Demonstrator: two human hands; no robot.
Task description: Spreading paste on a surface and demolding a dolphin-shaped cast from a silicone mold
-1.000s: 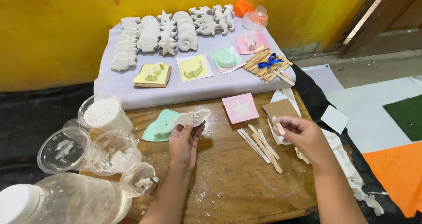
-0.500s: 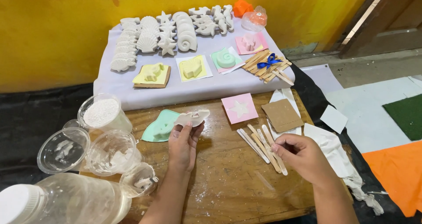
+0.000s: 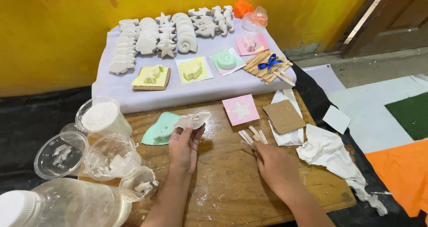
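Nearest, a capped bottle and four clear cups line the wooden worktop, where the left hand pinches a white cast over a mint mould, the right hand closes on craft sticks, and one pink star mould lies beyond.

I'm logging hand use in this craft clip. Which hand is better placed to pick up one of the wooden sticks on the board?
The right hand: its fingers already rest on the loose wooden sticks. The left hand is occupied, holding a white plaster cast beside the mint-green mould.
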